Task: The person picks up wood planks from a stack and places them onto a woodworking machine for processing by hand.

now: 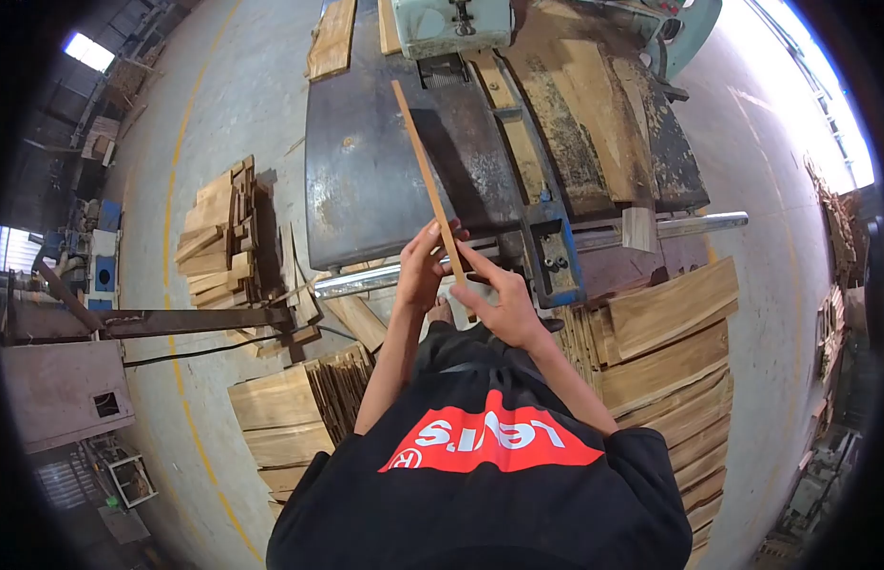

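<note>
A thin wooden board (pixel 425 171), seen edge-on, points away from my body and leans slightly left. Its near end is in both hands, and its far end is over the dark steel machine table (pixel 351 190). My left hand (pixel 421 269) closes on the board's left side, thumb against it. On the opposite side, my right hand (pixel 502 302) grips it nearer the end, its thumb and fingers on the wood. Below the hands runs a shiny metal rail (pixel 366 278) along the table's front edge. To the right of them sits a blue-edged fence bracket (pixel 556 256).
A pale green machine housing (pixel 453 27) stands at the table's far side. Boards (pixel 603 114) lie on the table's right. Stacked planks flank me at right (pixel 674 323) and left (pixel 280 418). Another wood pile (pixel 214 233) rests on the floor, near a metal beam (pixel 195 321).
</note>
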Demonstrator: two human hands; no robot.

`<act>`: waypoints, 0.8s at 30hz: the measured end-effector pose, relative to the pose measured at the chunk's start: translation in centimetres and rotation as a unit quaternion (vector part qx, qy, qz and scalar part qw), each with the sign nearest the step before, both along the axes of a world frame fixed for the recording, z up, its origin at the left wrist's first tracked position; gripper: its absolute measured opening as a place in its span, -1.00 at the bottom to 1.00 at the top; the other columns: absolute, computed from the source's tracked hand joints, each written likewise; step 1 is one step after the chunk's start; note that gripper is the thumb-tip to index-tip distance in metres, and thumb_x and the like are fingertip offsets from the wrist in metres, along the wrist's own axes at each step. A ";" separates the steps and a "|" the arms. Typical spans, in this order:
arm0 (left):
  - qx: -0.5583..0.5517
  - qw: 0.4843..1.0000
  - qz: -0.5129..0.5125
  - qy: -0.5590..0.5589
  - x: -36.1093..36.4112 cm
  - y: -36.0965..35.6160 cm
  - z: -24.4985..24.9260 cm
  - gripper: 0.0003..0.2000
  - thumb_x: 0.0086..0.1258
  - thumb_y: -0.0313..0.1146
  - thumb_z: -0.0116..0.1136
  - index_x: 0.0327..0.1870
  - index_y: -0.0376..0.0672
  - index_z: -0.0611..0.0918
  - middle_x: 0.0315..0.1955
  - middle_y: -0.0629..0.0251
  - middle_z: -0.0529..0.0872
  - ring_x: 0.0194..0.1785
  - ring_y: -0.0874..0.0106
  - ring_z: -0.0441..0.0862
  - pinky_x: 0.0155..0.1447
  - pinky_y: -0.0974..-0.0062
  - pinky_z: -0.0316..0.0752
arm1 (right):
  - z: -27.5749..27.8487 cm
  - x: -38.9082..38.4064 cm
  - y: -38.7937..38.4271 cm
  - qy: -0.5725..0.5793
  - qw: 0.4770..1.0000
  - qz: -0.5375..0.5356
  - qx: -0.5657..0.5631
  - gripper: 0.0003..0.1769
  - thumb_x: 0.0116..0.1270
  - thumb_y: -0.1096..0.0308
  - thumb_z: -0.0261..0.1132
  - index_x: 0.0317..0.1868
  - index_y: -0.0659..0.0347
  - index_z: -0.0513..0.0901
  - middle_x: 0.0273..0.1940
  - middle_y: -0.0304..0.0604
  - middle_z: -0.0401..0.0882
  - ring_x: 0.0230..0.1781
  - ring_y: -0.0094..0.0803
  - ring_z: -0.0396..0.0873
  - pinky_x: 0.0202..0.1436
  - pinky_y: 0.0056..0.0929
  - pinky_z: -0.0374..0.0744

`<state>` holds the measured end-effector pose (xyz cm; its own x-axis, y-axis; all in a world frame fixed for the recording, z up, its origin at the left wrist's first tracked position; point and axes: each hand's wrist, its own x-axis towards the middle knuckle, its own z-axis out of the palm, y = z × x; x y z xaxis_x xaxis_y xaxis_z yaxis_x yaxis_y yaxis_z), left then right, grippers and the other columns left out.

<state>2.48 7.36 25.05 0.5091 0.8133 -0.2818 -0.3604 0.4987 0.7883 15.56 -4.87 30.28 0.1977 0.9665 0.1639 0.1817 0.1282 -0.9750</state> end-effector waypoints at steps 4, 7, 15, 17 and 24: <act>0.005 1.000 -0.009 0.018 0.6 0.2 0.1 -0.47 0.62 -0.06 0.29 0.37 -0.32 0.63 0.22 0.09 0.74 0.32 0.19 0.71 0.10 0.19 0.79 | 0.7 0.5 -2.3 -0.033 0.999 0.008 -0.011 -0.16 0.44 0.20 0.54 0.59 0.38 0.41 0.24 0.22 0.74 0.21 -0.14 0.79 0.30 -0.23 0.69; 0.023 0.987 -0.002 0.157 1.3 0.6 0.0 -0.50 0.61 -0.20 0.32 0.44 -0.28 0.62 0.21 0.21 0.77 0.26 0.38 0.74 0.15 0.28 0.75 | 0.9 0.6 -3.5 -0.131 0.990 -0.011 -0.053 -0.20 0.42 0.28 0.55 0.56 0.42 0.44 0.24 0.13 0.76 0.20 -0.21 0.77 0.31 -0.25 0.71; 0.581 0.699 -0.009 0.416 3.0 2.8 -5.3 -0.46 0.59 -0.33 0.24 0.51 -0.40 0.50 0.56 -0.18 0.44 0.69 -0.21 0.21 0.64 -0.21 0.21 | -10.2 1.4 -2.6 0.492 0.837 -0.100 -0.216 -0.57 0.66 0.28 0.32 0.35 0.39 0.59 0.10 -0.01 0.78 -0.03 -0.20 0.84 0.11 -0.24 0.85; 0.579 0.700 -0.045 0.416 3.7 4.0 -6.5 -0.45 0.58 -0.33 0.23 0.51 -0.42 0.48 0.63 -0.16 0.33 0.75 -0.17 0.07 0.71 -0.24 0.02 | -11.7 1.8 -2.3 0.530 0.809 -0.123 -0.221 -0.57 0.65 0.23 0.33 0.33 0.36 0.58 0.12 -0.02 0.76 0.04 -0.16 0.82 0.14 -0.22 0.83; 0.627 0.657 -0.065 0.414 6.6 7.5 -7.4 -0.44 0.57 -0.26 0.21 0.43 -0.53 0.49 0.56 -0.26 0.40 0.72 -0.11 0.19 0.70 -0.23 0.07 | -10.4 1.1 1.1 0.414 0.818 -0.257 -0.305 -0.40 0.69 -0.07 0.23 0.18 0.45 0.57 -0.10 0.13 0.79 -0.31 -0.15 0.82 -0.15 -0.28 0.84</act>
<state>9.09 14.88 17.68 0.6923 0.6346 0.3436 0.4313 -0.7456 0.5080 16.61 -3.81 19.85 0.4029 0.5725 -0.7141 -0.6971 -0.3136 -0.6447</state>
